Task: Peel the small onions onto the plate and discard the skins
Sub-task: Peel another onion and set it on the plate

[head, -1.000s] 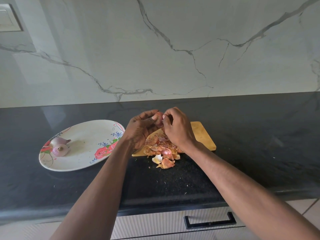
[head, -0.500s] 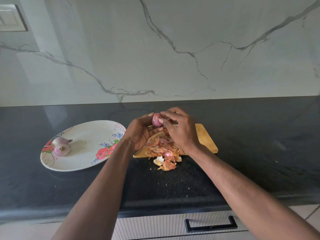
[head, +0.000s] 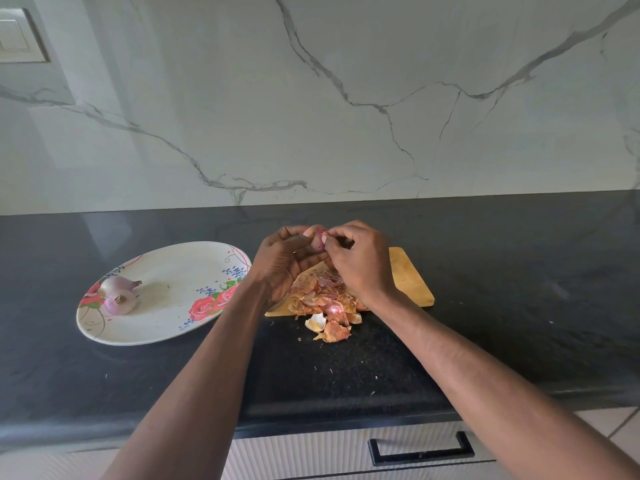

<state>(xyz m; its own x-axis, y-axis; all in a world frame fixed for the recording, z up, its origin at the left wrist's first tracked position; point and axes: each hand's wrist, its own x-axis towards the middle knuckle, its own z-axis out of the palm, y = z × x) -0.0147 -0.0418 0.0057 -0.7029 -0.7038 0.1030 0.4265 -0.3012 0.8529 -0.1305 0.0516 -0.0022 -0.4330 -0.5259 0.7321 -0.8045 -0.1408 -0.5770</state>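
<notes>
I count two peeled onions point(head: 117, 293) on the plate point(head: 166, 327). My left hand point(head: 282, 261) grips a third onion point(head: 317, 239) above the cutting board point(head: 408, 278); my right hand point(head: 360, 258) pinches its skin. The skins point(head: 327, 306) heaped on board and desk await discarding.

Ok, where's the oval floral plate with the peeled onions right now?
In the head view, the oval white floral plate lies on the black countertop, left of the wooden cutting board and the left hand, with two peeled pink onions near its left end.
</notes>
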